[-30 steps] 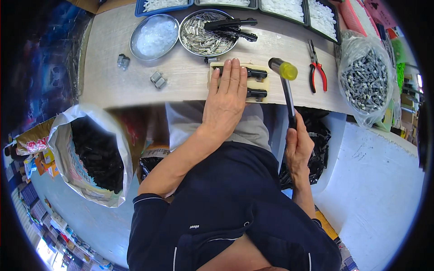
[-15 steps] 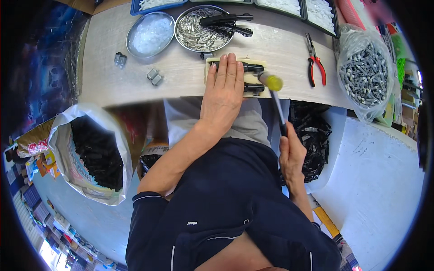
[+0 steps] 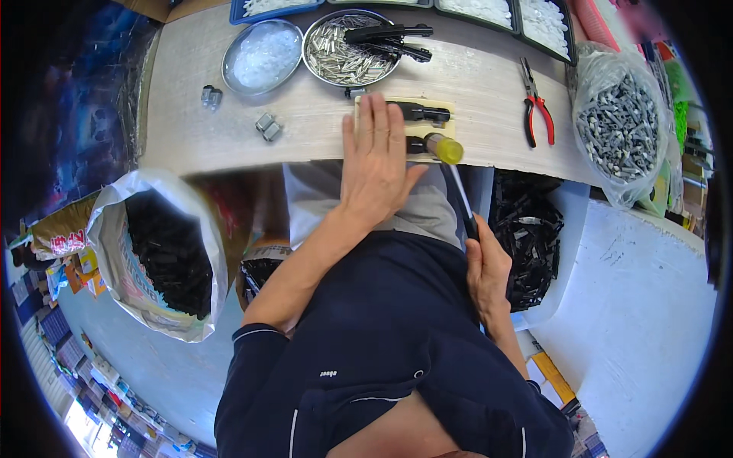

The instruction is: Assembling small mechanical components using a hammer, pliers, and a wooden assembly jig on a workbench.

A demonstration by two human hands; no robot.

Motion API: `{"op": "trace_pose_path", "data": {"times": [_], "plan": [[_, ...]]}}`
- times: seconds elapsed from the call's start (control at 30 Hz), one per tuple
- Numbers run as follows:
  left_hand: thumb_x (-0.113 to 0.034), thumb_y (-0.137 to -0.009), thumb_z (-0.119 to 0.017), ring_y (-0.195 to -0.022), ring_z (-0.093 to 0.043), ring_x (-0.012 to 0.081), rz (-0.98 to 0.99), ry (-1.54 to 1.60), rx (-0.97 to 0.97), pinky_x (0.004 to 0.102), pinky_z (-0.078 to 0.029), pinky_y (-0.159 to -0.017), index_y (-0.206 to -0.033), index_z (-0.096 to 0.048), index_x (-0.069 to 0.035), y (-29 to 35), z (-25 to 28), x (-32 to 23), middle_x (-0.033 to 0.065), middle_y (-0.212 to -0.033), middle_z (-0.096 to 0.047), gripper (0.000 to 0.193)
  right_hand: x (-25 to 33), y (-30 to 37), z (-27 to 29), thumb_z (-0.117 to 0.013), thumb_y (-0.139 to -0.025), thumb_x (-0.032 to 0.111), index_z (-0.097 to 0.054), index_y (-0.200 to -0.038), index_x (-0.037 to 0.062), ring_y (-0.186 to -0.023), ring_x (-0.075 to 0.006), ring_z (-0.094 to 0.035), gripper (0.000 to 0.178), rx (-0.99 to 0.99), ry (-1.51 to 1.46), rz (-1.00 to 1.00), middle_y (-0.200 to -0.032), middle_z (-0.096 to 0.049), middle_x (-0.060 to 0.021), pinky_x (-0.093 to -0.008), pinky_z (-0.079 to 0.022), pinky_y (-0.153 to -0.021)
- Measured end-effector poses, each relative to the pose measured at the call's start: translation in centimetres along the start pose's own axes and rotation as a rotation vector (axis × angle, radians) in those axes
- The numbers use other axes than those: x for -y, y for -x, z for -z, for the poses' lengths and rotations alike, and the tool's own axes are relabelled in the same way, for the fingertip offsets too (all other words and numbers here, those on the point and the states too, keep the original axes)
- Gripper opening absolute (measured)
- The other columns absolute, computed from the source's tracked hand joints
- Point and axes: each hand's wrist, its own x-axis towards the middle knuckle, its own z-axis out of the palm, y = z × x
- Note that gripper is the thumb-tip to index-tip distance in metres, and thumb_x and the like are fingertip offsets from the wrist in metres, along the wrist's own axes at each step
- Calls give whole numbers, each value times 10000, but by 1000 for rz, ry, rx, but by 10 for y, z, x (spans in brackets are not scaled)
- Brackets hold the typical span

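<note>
1. Head view: the right hand (image 3: pixel 486 267) is closed around the black handle of a small mallet with a yellow head and a thin shaft (image 3: pixel 455 172). The fist is low, in front of the person's dark blue jacket (image 3: pixel 382 343).
2. The long axis of the mallet runs from the hand up and slightly to the left, toward the bench. Its yellow head (image 3: pixel 445 147) is at the far end and lies at the near edge of the pale wooden bench top (image 3: pixel 305 130).
3. The yellow head is a short cylinder. It touches, or is just beside, the lower black plastic part (image 3: pixel 418 145) on the small cream-coloured block (image 3: pixel 450 114); I cannot tell which.
4. The left hand (image 3: pixel 376 164) is flat and open, fingers stretched and close together, pointing away from the body. It presses on the left side of the cream block.
5. A second long black part (image 3: pixel 424 113) lies on the block above, with its long axis left to right.
6. Farther on the bench are a round metal bowl of small silver pins (image 3: pixel 350 57), a round bowl of clear pieces (image 3: pixel 262 55) and red-handled pliers (image 3: pixel 537 111).
</note>
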Motion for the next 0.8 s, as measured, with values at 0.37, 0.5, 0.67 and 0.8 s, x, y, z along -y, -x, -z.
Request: {"op": "trace_pose_path", "data": {"times": [0.37,0.5,0.67,0.8], "plan": [[73,-810,-590,-1442,-290,503,117,22,-142,556,-292,-1154,-1339,-565,50,46,24,25,301,-1517,-367,530,-1,-59,-31,-592,-1002,89,-611,-1256,0,-635,-170,-543,270,17,-14,45,-749,-592,-112,-298,-469,-614],[157,-736,-552,-1377,-409,455,149,152,-265,489,-375,-1109,-1107,-709,-2,39,28,32,218,-1376,-544,432,9,-31,-26,-609,-989,83,-624,-1251,11,-701,-162,-616,271,-48,-5,137,-785,-620,-119,-288,-492,-663],[174,-724,-549,-1320,-483,428,185,233,-317,464,-420,-1068,-1015,-741,-17,37,30,37,178,-1287,-617,398,16,-46,-23,-629,-983,96,-616,-1238,10,-660,-186,-563,269,111,-17,66,-780,-614,-132,-315,-480,-635],[174,-732,-549,-1306,-500,411,167,233,-351,464,-426,-1058,-986,-736,-13,32,34,42,171,-1261,-630,366,18,-69,-36,-599,-1007,121,-623,-1197,5,-624,-170,-530,223,28,59,63,-736,-577,-119,-303,-454,-591]]}}
